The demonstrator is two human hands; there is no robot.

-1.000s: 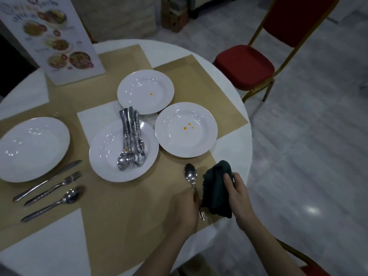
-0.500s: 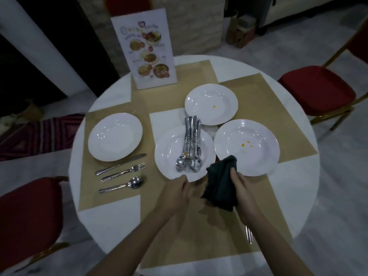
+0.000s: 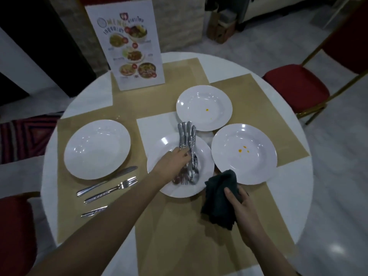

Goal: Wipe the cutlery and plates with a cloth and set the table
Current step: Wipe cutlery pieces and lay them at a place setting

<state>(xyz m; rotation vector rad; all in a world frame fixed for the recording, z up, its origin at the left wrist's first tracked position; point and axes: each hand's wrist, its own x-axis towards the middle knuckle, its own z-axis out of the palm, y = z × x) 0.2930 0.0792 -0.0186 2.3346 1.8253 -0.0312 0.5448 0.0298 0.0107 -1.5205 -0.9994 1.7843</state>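
Steel cutlery bundle (image 3: 188, 148) on middle plate (image 3: 165, 188), directly under left hand (image 3: 172, 164) fingers curling onto it, handles pointing away; right hand (image 3: 242, 204) nearby, gripping dark cloth (image 3: 219, 198)

Centre: the middle plate (image 3: 201, 188) carries a pile of cutlery (image 3: 188, 140), with the left hand (image 3: 172, 163) on it.
Right: a spotted plate (image 3: 244, 154) lies just beside; the right hand (image 3: 242, 204) grips a dark cloth (image 3: 220, 198) at its near rim.
Far: another spotted plate (image 3: 204, 107), and a menu card (image 3: 127, 46) upright behind.
Left: a plate (image 3: 97, 149), knife (image 3: 107, 181), fork (image 3: 111, 189) and a third piece (image 3: 93, 212).
Free: bare placemat (image 3: 179, 236) near the person.
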